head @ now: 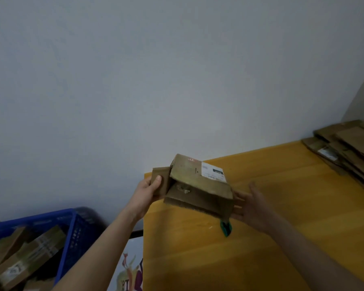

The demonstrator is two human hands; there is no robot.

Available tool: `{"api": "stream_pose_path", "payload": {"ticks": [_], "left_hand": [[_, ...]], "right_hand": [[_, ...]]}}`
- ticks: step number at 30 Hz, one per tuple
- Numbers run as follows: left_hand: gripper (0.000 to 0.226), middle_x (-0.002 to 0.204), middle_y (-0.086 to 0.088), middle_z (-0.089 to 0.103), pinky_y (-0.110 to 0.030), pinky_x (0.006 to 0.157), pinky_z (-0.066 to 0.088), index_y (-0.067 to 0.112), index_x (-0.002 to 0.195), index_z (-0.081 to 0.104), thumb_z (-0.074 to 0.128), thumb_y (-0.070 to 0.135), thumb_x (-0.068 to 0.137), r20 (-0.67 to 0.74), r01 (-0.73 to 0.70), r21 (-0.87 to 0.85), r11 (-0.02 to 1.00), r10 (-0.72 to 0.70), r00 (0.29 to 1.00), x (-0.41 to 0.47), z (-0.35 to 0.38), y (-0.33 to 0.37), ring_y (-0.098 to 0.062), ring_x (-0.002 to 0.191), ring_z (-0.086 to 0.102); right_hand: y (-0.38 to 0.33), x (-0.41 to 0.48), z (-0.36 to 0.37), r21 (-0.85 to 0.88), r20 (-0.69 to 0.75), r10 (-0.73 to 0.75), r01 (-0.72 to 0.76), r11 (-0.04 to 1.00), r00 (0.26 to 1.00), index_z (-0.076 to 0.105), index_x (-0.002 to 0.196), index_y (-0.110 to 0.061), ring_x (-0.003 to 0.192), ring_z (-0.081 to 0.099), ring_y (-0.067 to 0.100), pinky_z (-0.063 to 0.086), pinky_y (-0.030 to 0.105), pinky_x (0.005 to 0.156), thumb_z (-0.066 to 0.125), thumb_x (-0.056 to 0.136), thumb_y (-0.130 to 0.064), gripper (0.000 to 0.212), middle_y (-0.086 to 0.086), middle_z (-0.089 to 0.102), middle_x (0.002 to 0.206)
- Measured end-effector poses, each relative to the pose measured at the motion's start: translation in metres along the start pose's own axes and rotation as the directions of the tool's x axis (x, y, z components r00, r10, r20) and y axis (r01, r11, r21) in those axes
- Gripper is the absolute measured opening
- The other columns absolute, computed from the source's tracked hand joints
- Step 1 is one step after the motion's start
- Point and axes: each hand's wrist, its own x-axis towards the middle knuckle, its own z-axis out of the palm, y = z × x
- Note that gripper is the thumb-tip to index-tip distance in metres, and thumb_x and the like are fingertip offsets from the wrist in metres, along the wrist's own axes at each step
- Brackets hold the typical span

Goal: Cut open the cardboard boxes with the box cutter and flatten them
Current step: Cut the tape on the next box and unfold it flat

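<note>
A small brown cardboard box [200,185] with a white shipping label hangs above the left end of the yellow table [261,238]. One end flap stands open. My left hand [149,189] pinches that open flap at the box's left end, thumb on top. My right hand [250,203] is at the box's right end with straight, spread fingers against it. A green box cutter [226,227] lies on the table just below the box, partly hidden by it.
A stack of flattened cardboard [345,148] lies at the table's far right corner by the wall. A blue plastic crate [69,229] with several more boxes stands on the floor at the lower left.
</note>
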Motion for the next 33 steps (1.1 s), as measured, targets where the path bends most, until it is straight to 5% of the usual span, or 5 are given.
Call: {"api": "stream_pose_path", "payload": {"ticks": [5, 20, 23, 28, 33], "left_hand": [[0.029, 0.111, -0.014, 0.07, -0.033, 0.085, 0.055, 0.007, 0.117, 0.062, 0.043, 0.022, 0.1, 0.063, -0.025, -0.059, 0.998, 0.029, 0.998, 0.0, 0.009, 0.003, -0.028, 0.105, 0.066], [0.112, 0.145, 0.005, 0.049, -0.048, 0.111, 0.035, 0.028, 0.142, 0.045, 0.065, 0.088, 0.049, 0.299, 0.115, 0.146, 0.983, -0.155, 0.941, 0.008, -0.008, 0.001, -0.016, 0.132, 0.046], [0.125, 0.147, 0.003, 0.044, -0.047, 0.109, 0.038, 0.029, 0.15, 0.027, 0.072, 0.082, 0.046, 0.227, 0.125, 0.218, 0.968, -0.175, 0.958, 0.012, -0.001, 0.005, -0.019, 0.134, 0.043], [0.103, 0.121, -0.002, 0.065, -0.033, 0.08, 0.056, 0.022, 0.13, 0.051, 0.087, 0.061, 0.042, 0.242, 0.061, 0.138, 0.989, -0.094, 0.966, 0.01, 0.012, 0.01, -0.017, 0.105, 0.067], [0.104, 0.133, 0.004, 0.054, -0.029, 0.084, 0.056, 0.029, 0.146, 0.034, 0.089, 0.035, 0.058, 0.187, -0.081, 0.176, 0.981, 0.048, 0.981, 0.008, 0.013, 0.005, -0.013, 0.117, 0.058]], "right_hand": [[-0.002, 0.003, 0.004, -0.114, 0.006, 0.052, -0.051, 0.992, 0.999, 0.065, 0.12, -0.024, 0.11, 0.055, 0.037, 0.053, 0.048, 0.085, 0.076, 0.062, -0.062, 0.071, 0.017, 0.055, 0.126], [-0.018, 0.001, 0.002, -0.047, 0.017, -0.117, 0.118, 0.992, 0.993, 0.05, 0.131, -0.007, 0.097, 0.065, 0.036, 0.056, 0.046, 0.075, 0.068, 0.058, -0.007, 0.075, 0.021, 0.065, 0.114], [-0.02, 0.002, 0.006, -0.115, 0.101, -0.152, 0.163, 0.98, 0.983, 0.048, 0.135, -0.017, 0.098, 0.065, 0.036, 0.055, 0.048, 0.082, 0.067, 0.056, 0.003, 0.083, 0.019, 0.066, 0.111], [-0.017, -0.005, 0.015, -0.236, 0.22, -0.187, 0.238, 0.942, 0.957, 0.045, 0.136, -0.03, 0.105, 0.064, 0.031, 0.057, 0.037, 0.077, 0.068, 0.058, 0.011, 0.091, 0.011, 0.057, 0.126], [-0.022, -0.008, 0.01, -0.22, 0.19, -0.178, 0.218, 0.951, 0.966, 0.058, 0.126, -0.026, 0.116, 0.057, 0.031, 0.049, 0.048, 0.094, 0.069, 0.079, -0.022, 0.048, 0.007, 0.062, 0.122]]}}
